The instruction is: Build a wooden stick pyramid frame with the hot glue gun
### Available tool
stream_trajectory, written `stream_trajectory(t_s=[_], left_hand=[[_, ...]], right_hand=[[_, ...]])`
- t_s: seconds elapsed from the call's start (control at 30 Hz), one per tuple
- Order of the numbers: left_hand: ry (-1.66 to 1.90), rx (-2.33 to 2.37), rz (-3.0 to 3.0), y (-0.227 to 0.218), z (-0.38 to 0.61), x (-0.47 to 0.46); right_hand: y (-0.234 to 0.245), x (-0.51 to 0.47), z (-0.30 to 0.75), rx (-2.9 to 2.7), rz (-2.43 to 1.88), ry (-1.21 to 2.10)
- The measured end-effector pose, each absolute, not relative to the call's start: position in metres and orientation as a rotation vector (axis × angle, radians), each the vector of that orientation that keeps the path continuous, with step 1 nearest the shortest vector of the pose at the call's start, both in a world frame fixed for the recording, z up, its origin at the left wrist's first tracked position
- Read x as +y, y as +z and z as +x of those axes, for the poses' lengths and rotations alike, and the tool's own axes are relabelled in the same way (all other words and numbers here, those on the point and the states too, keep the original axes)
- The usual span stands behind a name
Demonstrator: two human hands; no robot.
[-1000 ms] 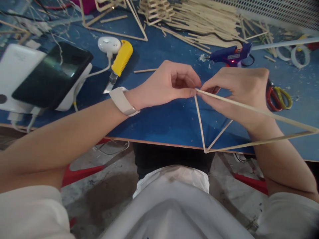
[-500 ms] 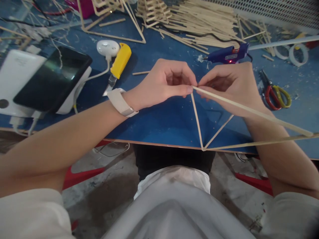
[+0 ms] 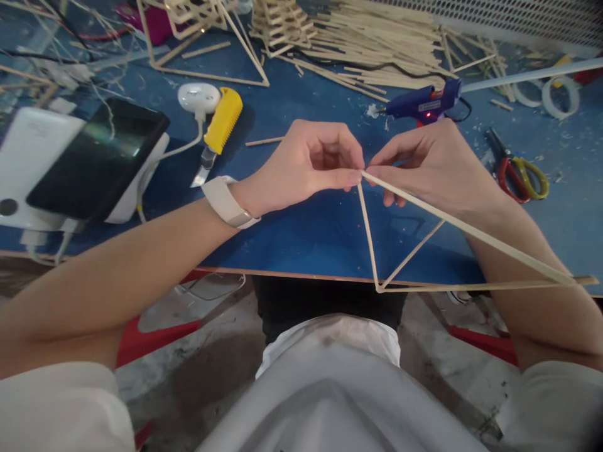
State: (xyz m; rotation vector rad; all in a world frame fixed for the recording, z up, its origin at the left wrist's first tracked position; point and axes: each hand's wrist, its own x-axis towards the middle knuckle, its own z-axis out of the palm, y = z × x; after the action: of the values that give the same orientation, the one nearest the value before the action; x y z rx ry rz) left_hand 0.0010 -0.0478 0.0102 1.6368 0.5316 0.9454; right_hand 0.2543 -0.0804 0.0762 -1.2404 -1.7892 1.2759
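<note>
A frame of thin wooden sticks hangs over the near edge of the blue table. Its sticks meet at a corner between my two hands. My left hand, with a pale watch on the wrist, pinches that corner from the left, fingers curled. From the right, my right hand pinches the same joint with thumb and forefinger. A second corner of the frame points toward my lap.
A blue glue gun lies just beyond my hands. Red and yellow scissors lie right. A yellow-handled knife, a white plug and a black tablet on a white box sit left. Loose sticks and stick frames fill the back.
Both hands have stayed pinched on the stick joint, shifting slightly left. The frame has tilted a little, its right end lower in view.
</note>
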Motion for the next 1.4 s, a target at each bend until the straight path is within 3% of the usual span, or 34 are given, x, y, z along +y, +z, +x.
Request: stream_trajectory(t_s=[0.3, 0.87, 1.13, 1.4], left_hand=[[0.969, 0.560, 1.632, 0.010, 0.001, -0.047], [0.984, 0.509, 1.620, 0.014, 0.007, -0.055], [1.058, 0.455, 1.642, -0.003, 0.006, -0.043], [1.011, 0.630, 1.504, 0.000, 0.005, -0.048]], right_hand=[[0.078, -0.084, 0.256, -1.860, -1.147, 1.219], [0.072, -0.074, 0.260, -1.684, -1.249, 1.616], [0.085, -0.084, 0.266, -1.903, -1.101, 1.267], [0.082, -0.098, 0.257, -2.000, -1.233, 0.871]])
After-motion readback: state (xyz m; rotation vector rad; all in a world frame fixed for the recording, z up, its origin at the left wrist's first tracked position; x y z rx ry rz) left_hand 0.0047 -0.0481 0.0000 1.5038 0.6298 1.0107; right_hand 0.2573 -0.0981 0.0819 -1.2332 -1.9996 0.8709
